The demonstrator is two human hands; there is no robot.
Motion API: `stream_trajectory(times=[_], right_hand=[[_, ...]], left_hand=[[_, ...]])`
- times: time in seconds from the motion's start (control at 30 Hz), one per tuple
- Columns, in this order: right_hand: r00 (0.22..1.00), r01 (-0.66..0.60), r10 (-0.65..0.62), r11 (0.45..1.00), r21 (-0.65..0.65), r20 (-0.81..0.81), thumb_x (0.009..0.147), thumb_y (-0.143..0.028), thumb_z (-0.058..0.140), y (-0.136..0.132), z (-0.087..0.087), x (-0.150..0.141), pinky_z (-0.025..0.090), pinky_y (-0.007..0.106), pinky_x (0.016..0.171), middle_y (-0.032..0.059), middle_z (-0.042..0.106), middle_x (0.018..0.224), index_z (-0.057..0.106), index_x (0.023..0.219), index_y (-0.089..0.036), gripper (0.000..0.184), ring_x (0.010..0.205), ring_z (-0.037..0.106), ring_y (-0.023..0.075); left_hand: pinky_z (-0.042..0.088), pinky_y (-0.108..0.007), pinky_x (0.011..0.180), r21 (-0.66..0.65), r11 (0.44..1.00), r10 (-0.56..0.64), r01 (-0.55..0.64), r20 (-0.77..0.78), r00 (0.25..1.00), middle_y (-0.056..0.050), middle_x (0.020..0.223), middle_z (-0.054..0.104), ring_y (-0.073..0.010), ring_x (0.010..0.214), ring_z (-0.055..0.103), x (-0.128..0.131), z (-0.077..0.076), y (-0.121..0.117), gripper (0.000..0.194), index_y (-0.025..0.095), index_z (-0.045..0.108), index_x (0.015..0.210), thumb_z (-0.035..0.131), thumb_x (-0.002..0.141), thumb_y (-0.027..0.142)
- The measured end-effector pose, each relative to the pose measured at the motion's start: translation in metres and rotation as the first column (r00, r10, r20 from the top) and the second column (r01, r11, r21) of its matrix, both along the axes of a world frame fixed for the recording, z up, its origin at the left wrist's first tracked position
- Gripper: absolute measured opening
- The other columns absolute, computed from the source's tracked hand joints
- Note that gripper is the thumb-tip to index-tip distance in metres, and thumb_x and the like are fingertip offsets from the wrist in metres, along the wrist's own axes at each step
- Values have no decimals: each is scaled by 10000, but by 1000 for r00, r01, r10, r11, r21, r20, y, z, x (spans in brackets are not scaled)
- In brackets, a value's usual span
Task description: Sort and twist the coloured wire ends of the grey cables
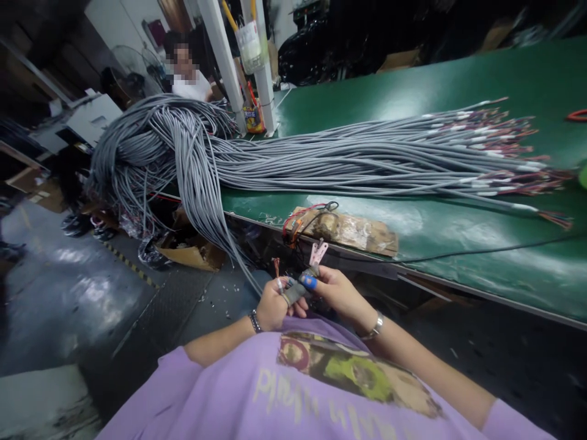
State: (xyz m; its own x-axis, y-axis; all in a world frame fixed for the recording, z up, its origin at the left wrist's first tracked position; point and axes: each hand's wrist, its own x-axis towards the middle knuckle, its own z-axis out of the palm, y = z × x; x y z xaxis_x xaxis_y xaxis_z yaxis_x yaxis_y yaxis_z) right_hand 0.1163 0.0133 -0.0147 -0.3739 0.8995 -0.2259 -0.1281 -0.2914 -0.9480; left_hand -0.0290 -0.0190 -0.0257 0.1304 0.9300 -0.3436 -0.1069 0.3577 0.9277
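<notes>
L hand point(271, 304) curled round smooth grey cable point(251, 278), thin wires point(276, 267) up; R hand point(342, 294) bent, grip unclear, nr pink clip point(317, 252).

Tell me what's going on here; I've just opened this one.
A person works with both hands together just off the near edge of a green table. The left hand holds a grey cable, with reddish wires sticking up; the right hand meets it, beside a pink clip. What the right hand grips is hard to make out. A bundle of grey cables stretches across the table.
</notes>
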Motion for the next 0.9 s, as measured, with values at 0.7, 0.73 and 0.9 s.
stream_trajectory(times=[0.7,0.73,0.9], right_hand=[[995,101,-101,993,-54,-15,575,-576,786,-1,-2,-7,348,275,510,-29,527,526,547,642,-197,453,496,409,107],[995,76,-79,995,-59,-57,595,-565,781,-2,0,-8,372,282,517,-30,535,522,535,647,-200,443,488,426,111],[979,0,-13,998,-63,-204,656,-531,762,-7,5,-8,464,333,588,-22,566,553,515,667,-212,404,517,522,149]], left_hand=[[235,-174,315,-74,962,267,-261,84,960,0,435,576,-101,317,503,11,7,7,535,171,503,612,734,529,647],[231,-174,314,-79,962,269,-263,86,959,0,431,573,-102,316,502,12,7,7,538,172,501,610,736,522,648],[224,-176,315,-111,949,306,-294,106,946,-1,447,585,-102,313,499,12,8,9,540,176,498,632,749,494,634]])
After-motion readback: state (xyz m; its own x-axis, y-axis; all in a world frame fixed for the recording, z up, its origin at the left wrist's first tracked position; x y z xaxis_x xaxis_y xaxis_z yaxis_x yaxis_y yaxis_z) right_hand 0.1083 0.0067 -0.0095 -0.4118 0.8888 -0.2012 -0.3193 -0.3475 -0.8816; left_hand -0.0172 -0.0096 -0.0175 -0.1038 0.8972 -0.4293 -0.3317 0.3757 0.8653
